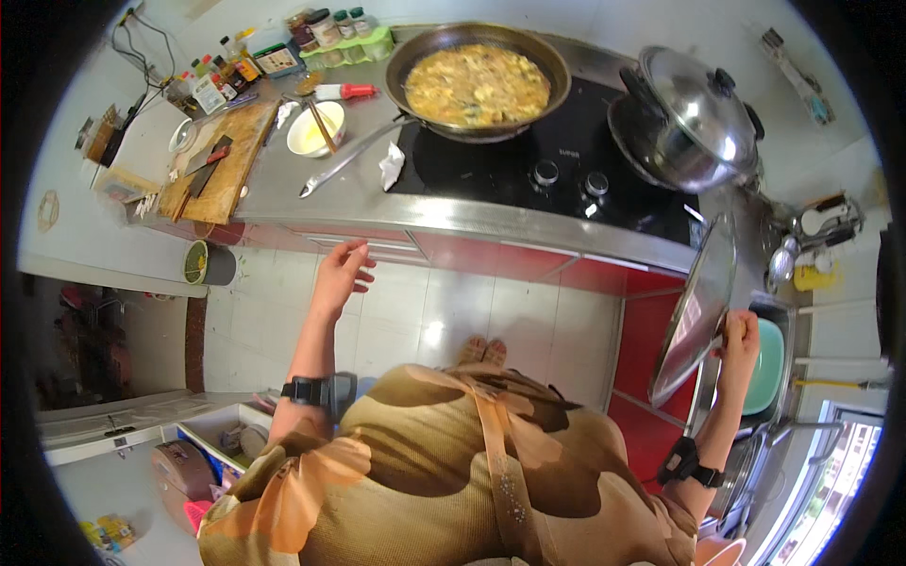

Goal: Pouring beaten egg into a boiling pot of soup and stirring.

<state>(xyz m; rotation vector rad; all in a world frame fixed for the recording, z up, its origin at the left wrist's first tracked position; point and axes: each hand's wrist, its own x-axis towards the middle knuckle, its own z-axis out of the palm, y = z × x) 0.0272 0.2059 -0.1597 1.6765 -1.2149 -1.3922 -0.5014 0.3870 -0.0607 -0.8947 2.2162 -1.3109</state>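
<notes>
My right hand (738,336) grips the knob of a glass pan lid (697,311), which is tilted almost on edge between the counter's right end and me. In front of the counter my left hand (342,276) hangs in the air, fingers loosely curled, with nothing in it. A frying pan (559,85) of egg-like food in broth (478,85) stands uncovered on the black cooktop (481,166), its long metal handle (354,157) pointing left. Right of it is a lidded steel pot (679,148). A white bowl (301,134) with chopsticks (322,127) stands left of the pan handle.
At the left, a cleaver (205,173) lies on a wooden cutting board (244,152), with bottles (226,74) behind. A crumpled tissue (391,166) lies by the cooktop. A green basin (766,368) sits in the sink at the right. A bin (219,265) stands on the floor.
</notes>
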